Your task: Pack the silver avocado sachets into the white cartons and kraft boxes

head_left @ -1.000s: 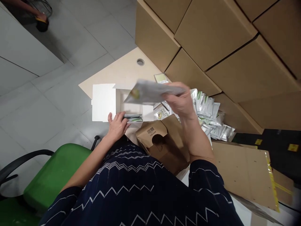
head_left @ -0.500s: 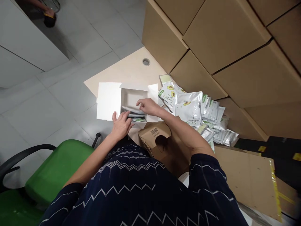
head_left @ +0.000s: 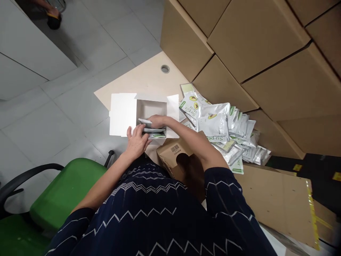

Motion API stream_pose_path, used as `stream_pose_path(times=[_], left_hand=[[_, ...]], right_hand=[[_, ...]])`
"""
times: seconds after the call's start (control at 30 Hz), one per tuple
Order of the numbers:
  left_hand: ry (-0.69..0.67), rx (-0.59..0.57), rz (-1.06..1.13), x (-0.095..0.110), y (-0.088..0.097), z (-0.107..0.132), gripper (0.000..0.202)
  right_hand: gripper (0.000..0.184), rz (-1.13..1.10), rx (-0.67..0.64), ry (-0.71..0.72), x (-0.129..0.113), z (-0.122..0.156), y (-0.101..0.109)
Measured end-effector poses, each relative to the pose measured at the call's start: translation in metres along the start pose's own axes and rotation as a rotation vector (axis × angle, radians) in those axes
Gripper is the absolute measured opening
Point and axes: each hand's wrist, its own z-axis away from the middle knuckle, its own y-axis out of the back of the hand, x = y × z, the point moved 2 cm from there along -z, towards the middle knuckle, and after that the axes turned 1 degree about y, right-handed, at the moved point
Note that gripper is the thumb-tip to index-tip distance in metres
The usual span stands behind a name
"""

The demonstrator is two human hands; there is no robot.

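Note:
An open white box [head_left: 124, 114] stands on the pale desk with its flaps folded out. Several flat sachets [head_left: 153, 131] stand in its near side, and one of them [head_left: 145, 121] leans back farther into the box. My left hand [head_left: 138, 140] rests over the near left corner of the box, fingers apart, with fingertips by the sachets. Inside the box is my right hand [head_left: 157, 121], bent down against the leaning sachet. Its fingertips are hidden, so I cannot see whether it grips anything.
A pile of silvery-white sachets [head_left: 213, 122] with avocado pictures lies right of the box. Stacked cartons [head_left: 229, 69] rise behind it. An open brown carton [head_left: 170, 154] is close to my body. A green chair [head_left: 66, 188] stands at left. Another person's foot [head_left: 54, 19] shows at upper left.
My right hand has moved left and down into the box, against the sachets. The leaning sachet has shifted slightly. My left hand has stayed in place.

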Motion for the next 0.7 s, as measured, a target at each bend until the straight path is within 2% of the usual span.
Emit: stream_pose_path(times=[0.13, 0.3, 0.37, 0.47, 0.53, 0.6, 0.63, 0.7], left_hand=[[0.001, 0.014, 0.024, 0.001, 0.0, 0.0, 0.013], [-0.01, 0.01, 0.011, 0.0, -0.001, -0.002, 0.01], [-0.009, 0.001, 0.008, 0.0, -0.001, -0.003, 0.011], [-0.009, -0.009, 0.018, 0.0, -0.001, -0.002, 0.011], [-0.012, -0.006, 0.028, 0.0, -0.002, -0.001, 0.012], [-0.013, 0.004, 0.035, -0.001, -0.002, -0.001, 0.012], [-0.011, 0.011, 0.039, -0.001, -0.003, -0.001, 0.012], [-0.008, 0.019, 0.045, -0.002, -0.003, -0.001, 0.011]], right_hand=[[0.035, -0.042, -0.034, 0.08, 0.009, -0.009, -0.003], [0.023, 0.011, -0.062, 0.063, 0.0, -0.01, -0.011], [0.019, -0.027, -0.022, 0.112, -0.005, 0.007, -0.004], [0.012, -0.226, 0.122, 0.202, 0.004, 0.055, 0.023], [0.014, -0.417, 0.255, 0.148, 0.028, 0.092, 0.041], [0.017, -0.505, 0.4, -0.026, 0.066, 0.119, 0.05], [0.018, -0.493, 0.434, -0.136, 0.088, 0.126, 0.048], [0.019, -0.393, 0.373, -0.374, 0.132, 0.131, 0.03]])
